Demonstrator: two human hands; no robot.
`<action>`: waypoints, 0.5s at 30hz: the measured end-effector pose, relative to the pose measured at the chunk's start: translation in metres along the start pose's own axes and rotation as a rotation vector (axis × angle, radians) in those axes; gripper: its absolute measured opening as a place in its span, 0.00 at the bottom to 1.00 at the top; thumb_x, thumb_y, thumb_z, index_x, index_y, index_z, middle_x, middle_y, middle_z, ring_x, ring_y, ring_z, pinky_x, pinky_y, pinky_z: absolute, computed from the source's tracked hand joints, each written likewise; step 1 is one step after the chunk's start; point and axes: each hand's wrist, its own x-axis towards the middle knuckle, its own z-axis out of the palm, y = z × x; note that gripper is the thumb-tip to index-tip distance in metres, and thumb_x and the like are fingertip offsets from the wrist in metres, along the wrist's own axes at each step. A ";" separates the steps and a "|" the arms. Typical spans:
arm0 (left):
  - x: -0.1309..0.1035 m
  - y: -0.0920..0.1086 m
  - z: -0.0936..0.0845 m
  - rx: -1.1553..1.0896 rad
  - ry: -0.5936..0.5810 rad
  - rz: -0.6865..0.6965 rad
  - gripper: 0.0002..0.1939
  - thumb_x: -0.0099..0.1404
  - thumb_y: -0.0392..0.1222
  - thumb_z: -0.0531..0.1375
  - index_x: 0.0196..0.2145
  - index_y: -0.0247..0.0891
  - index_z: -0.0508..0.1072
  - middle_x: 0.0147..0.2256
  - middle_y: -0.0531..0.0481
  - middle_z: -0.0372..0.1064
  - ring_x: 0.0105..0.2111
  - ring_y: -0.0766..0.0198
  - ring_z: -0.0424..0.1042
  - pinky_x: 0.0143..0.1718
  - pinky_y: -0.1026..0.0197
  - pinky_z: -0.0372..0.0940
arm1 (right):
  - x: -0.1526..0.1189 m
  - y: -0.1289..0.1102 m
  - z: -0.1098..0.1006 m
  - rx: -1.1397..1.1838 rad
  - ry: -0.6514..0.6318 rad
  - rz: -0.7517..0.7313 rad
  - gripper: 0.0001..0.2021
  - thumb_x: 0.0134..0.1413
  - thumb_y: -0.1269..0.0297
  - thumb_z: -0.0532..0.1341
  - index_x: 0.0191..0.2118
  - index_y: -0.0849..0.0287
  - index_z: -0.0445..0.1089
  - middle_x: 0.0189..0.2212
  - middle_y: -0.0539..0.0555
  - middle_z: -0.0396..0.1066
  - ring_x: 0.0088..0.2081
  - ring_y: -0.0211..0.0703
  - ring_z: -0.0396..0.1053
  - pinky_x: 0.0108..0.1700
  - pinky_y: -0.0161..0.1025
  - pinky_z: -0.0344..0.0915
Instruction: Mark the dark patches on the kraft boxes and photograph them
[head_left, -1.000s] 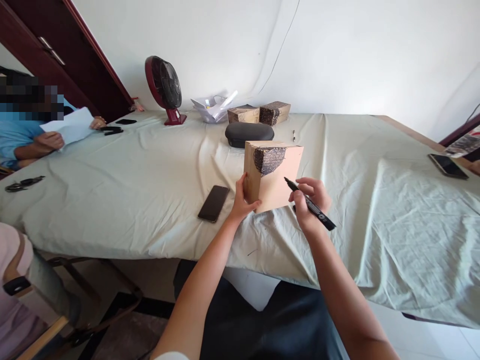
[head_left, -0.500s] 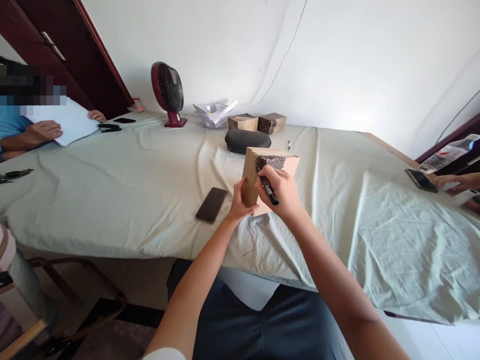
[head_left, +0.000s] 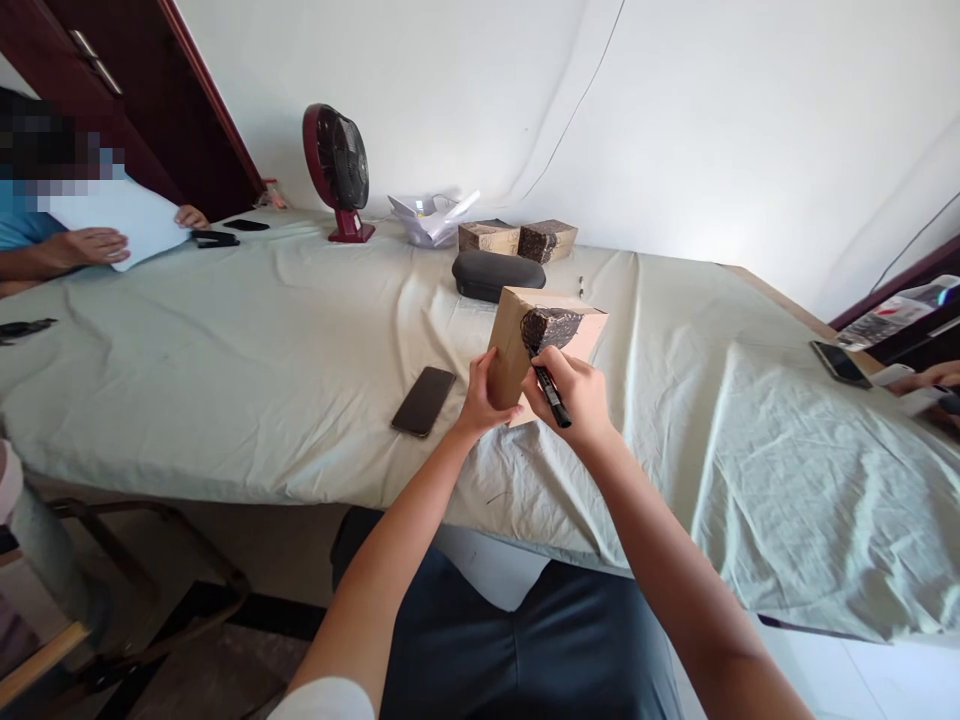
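Note:
A cardboard box (head_left: 511, 330) is held tilted up over the cloth in front of me. My left hand (head_left: 482, 400) grips its lower left edge, thumb in front and fingers along the side. In my right hand (head_left: 577, 395) is a black marker (head_left: 553, 393), its tip end at the box's face just below a dark scribbled patch (head_left: 551, 326). The tip itself is hidden by my fingers. A dark phone (head_left: 424, 401) lies flat to the left of my left hand. Right behind the box sits a black zip case (head_left: 495, 275).
Two more dark-scribbled boxes (head_left: 551, 241) stand by the wall, beside a white plastic container (head_left: 431, 222) and a fan (head_left: 341, 170). A person on the left holds white paper (head_left: 150, 220). At right, another person's hands are near a phone (head_left: 838, 363).
My right hand and the marker have shifted slightly down and right on the box's face, leaving more of the dark patch visible. The view has tilted a little.

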 end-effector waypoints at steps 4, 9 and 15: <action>0.000 0.002 0.000 -0.007 0.002 -0.010 0.60 0.52 0.66 0.74 0.74 0.49 0.53 0.65 0.38 0.54 0.68 0.34 0.58 0.71 0.32 0.56 | -0.007 -0.004 0.005 -0.015 -0.004 0.008 0.04 0.62 0.69 0.58 0.36 0.53 0.64 0.28 0.49 0.75 0.26 0.38 0.67 0.28 0.36 0.52; 0.000 0.003 -0.001 0.006 -0.006 -0.014 0.60 0.52 0.65 0.75 0.74 0.47 0.53 0.65 0.38 0.54 0.68 0.36 0.58 0.71 0.36 0.56 | -0.013 -0.007 0.009 -0.013 0.025 0.015 0.04 0.62 0.70 0.58 0.37 0.53 0.65 0.29 0.50 0.75 0.25 0.38 0.65 0.27 0.36 0.52; 0.000 0.002 -0.004 0.060 -0.036 0.034 0.60 0.52 0.65 0.75 0.74 0.50 0.52 0.65 0.39 0.54 0.67 0.36 0.59 0.70 0.32 0.58 | -0.017 -0.013 0.008 -0.005 0.006 0.097 0.04 0.62 0.68 0.57 0.35 0.53 0.65 0.29 0.50 0.73 0.25 0.38 0.64 0.28 0.36 0.52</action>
